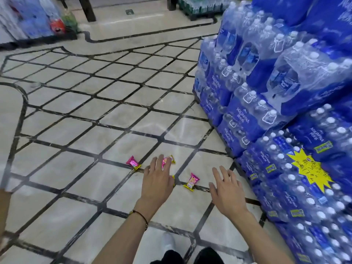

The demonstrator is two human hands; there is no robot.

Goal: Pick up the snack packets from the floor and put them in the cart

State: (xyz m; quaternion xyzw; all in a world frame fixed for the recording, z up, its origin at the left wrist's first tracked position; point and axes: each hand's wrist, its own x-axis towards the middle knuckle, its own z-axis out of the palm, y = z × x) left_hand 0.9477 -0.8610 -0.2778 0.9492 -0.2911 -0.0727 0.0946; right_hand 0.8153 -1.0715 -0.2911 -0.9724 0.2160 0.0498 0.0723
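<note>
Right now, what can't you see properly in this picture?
Head view:
1. The cart: outside the frame.
2. One snack packet: mostly covered by the left hand; only a yellow edge shows.
3. Handwriting on the yellow star sign: blurred.
4. Goods at top left: motion-blurred.

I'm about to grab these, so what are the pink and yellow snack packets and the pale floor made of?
Pink-and-yellow snack packets: probably glossy printed plastic film, with crimped yellow ends. Pale tiled floor: likely polished stone or ceramic, since it reflects light.
</note>
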